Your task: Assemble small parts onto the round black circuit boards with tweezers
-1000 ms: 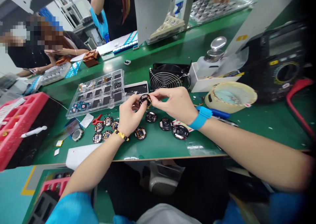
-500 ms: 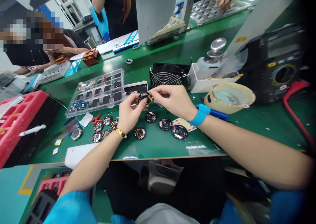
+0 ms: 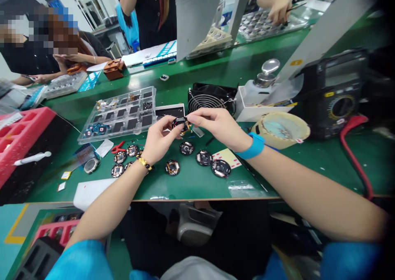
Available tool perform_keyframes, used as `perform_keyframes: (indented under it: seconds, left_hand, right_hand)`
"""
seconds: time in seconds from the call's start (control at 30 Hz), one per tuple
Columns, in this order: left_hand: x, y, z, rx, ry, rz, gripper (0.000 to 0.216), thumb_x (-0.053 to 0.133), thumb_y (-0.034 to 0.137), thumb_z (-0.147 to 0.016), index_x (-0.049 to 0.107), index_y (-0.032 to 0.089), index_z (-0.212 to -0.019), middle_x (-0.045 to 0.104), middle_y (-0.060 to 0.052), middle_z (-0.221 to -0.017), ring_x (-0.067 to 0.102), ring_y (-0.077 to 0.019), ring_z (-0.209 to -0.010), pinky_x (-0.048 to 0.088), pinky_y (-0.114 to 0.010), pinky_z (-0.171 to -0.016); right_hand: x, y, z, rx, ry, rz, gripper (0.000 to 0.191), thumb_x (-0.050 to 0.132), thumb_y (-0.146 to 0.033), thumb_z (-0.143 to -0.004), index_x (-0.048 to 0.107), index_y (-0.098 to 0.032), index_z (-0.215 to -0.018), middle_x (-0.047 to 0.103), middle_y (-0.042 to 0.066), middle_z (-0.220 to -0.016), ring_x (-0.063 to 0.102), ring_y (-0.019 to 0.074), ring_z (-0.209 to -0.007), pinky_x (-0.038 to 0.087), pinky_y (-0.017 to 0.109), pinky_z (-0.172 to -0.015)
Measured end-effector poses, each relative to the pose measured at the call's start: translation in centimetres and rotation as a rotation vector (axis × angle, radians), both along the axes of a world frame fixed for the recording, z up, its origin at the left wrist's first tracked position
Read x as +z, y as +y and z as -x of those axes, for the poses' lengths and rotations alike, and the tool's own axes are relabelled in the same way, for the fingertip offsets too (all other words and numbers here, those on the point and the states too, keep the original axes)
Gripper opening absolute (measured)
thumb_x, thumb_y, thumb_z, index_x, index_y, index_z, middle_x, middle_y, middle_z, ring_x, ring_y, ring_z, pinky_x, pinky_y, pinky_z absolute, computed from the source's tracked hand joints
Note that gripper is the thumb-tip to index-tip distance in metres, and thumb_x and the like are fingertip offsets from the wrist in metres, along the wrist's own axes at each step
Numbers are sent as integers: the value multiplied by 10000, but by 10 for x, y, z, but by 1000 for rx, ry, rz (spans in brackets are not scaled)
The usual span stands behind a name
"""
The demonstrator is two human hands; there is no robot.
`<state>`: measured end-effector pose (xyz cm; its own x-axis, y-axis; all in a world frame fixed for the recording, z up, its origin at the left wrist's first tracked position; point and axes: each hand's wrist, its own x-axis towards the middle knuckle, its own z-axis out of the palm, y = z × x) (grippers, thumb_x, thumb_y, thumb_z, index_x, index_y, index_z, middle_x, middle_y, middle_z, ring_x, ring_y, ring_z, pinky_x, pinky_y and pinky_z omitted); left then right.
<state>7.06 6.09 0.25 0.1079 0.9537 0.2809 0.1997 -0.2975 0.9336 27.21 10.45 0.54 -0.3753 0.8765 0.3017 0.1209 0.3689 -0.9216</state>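
Note:
My left hand pinches a small round black electronic module between thumb and fingers, above the green bench. At the module's right edge, the thumb and forefinger of my right hand are pressed together on it; the exact part they grip is too small to make out. Below my hands lie similar round modules: one alone, another under the held one, and a pair partly over a patterned card. Several more modules sit left of my left wrist, some hidden by it.
A clear compartment tray with small parts stands behind left, near red pliers and a round watch case. Behind are a fan, a pump bottle, a yellowish bowl and a multimeter. Co-workers sit opposite.
The view has shifted slightly, so the bench items sit a little further left. Both hands stay at the held module, which is tilted a little differently.

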Motion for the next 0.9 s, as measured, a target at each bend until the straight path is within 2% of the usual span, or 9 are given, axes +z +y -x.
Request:
perform_keyframes:
  seconds: [0.1,0.23,0.3,0.47,0.57,0.77,0.9]
  left_hand:
    - [1,0,1,-13,4,12,280,773,441,-877,672,183,-916,654,-8,-820,653,-134,-688,611,-259,-661]
    - [1,0,0,-27,-31,50,279,796,414,-847,658,173,-866,623,8,-759,630,-119,-634,603,-247,-609]
    - [1,0,-1,-26,-45,75,281,801,409,-835,652,171,-848,621,10,-745,622,-115,-618,597,-243,-588]
    - [-1,1,-1,18,-41,112,244,787,366,-825,645,168,-816,614,20,-688,613,-106,-564,571,-227,-553]
    - [-3,3,0,56,-65,136,234,781,341,-814,620,173,-782,606,25,-662,601,-105,-554,573,-231,-548]
    - [-2,5,2,76,-94,125,230,774,352,-826,625,179,-801,595,27,-660,585,-102,-569,599,-241,-572]
    - [-1,5,1,86,-102,148,206,749,333,-856,616,177,-841,650,8,-717,618,-102,-585,608,-237,-581]
  right_hand:
    - [-1,-2,1,-35,-34,-92,335,686,-525,-942,782,-206,-910,762,41,-872,673,198,-790,520,328,-704]
    - [-3,-10,3,-212,-179,-496,243,614,-372,-1008,730,-219,-859,756,60,-929,680,218,-898,521,362,-805]
    - [-5,-13,3,-286,-295,-666,216,586,-327,-1021,716,-228,-881,752,70,-950,676,229,-935,513,366,-802]
    - [-6,-13,2,-360,-467,-862,170,583,-252,-999,698,-236,-875,743,59,-905,669,232,-883,498,363,-716]
    - [-1,-14,2,-372,-440,-865,169,594,-225,-975,698,-250,-845,741,52,-882,676,230,-866,518,367,-733]
    - [4,-18,4,-275,-234,-705,153,596,-254,-977,707,-259,-871,748,58,-921,702,231,-905,567,387,-820]
    - [4,-21,4,-235,-120,-606,134,597,-284,-983,703,-253,-908,765,56,-956,718,228,-922,581,386,-846]
